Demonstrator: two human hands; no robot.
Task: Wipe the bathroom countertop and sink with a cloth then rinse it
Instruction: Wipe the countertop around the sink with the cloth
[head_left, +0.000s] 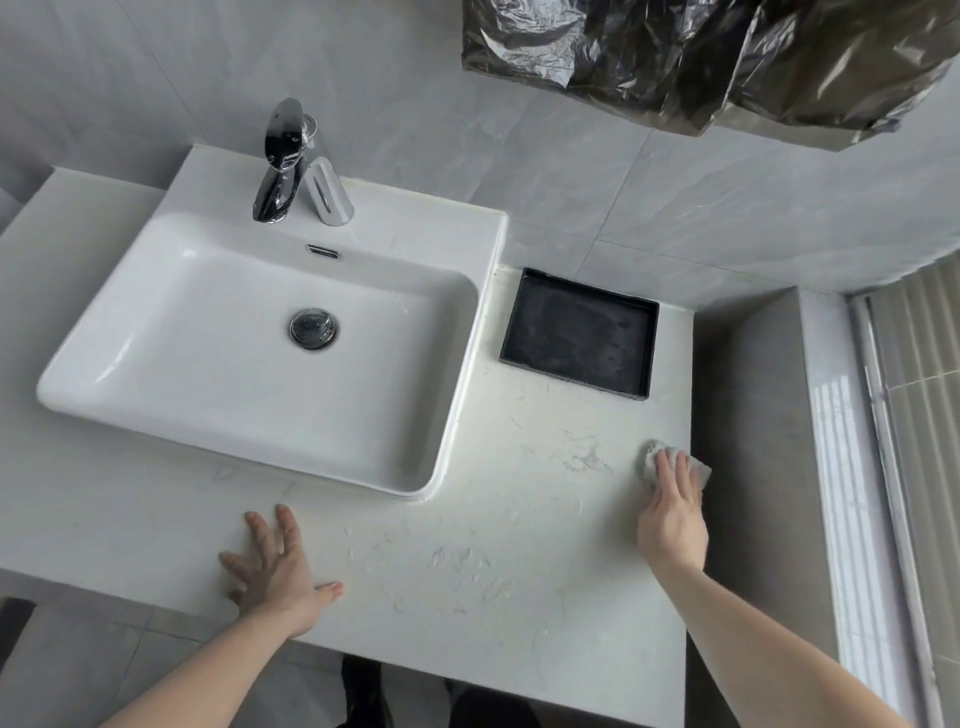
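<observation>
A white rectangular sink (156, 395) sits on the pale countertop (519, 519), with a chrome faucet (280, 161) at its back and a chrome drain plug (312, 327) in the basin. My right hand (672, 512) presses a small grey-white cloth (649, 460) flat on the countertop near its right edge, fingers straight over the cloth. My left hand (278, 569) rests flat on the countertop in front of the sink, fingers spread, holding nothing. Wet smears and streaks mark the counter between my hands.
A shallow black tray (644, 343) lies on the counter right of the sink. A small white holder (327, 192) stands beside the faucet. A grey wall ledge (753, 415) bounds the counter's right side. Dark plastic sheeting (701, 62) hangs above.
</observation>
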